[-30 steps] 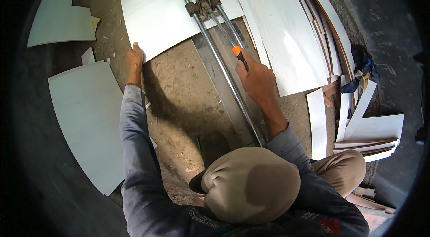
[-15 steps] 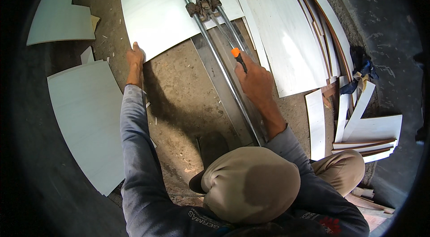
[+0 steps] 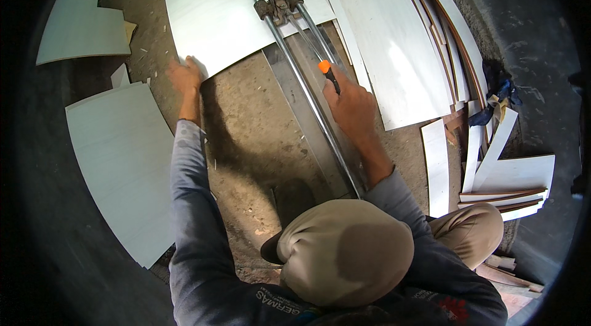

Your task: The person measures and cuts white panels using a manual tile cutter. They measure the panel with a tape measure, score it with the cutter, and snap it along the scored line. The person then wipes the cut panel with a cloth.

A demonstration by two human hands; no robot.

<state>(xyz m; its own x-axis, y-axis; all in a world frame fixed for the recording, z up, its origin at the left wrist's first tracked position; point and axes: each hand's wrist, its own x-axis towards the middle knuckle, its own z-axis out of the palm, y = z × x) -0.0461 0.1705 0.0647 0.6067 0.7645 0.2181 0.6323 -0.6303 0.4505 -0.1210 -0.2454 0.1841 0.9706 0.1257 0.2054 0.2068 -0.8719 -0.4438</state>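
Observation:
A large white tile (image 3: 215, 18) lies beneath the twin steel rails of a tile cutter (image 3: 308, 95), with its dark carriage (image 3: 277, 0) above the tile. My left hand (image 3: 188, 80) touches the tile's lower left corner, fingers spread. My right hand (image 3: 352, 107) is closed around the orange and black handle (image 3: 327, 72) of the cutter's lever, below the carriage.
Stacked white tiles (image 3: 394, 49) and narrow offcuts (image 3: 434, 166) lie at right beside a dark blue cloth (image 3: 498, 92). A large tile (image 3: 114, 172) and a notched piece (image 3: 80, 30) lie at left. A capped head (image 3: 345, 252) and bent knee (image 3: 468, 233) occupy the bottom.
My left hand's fingers have spread from their grip on the tile corner. The left forearm and that corner have shifted slightly right. My right hand stays on the handle.

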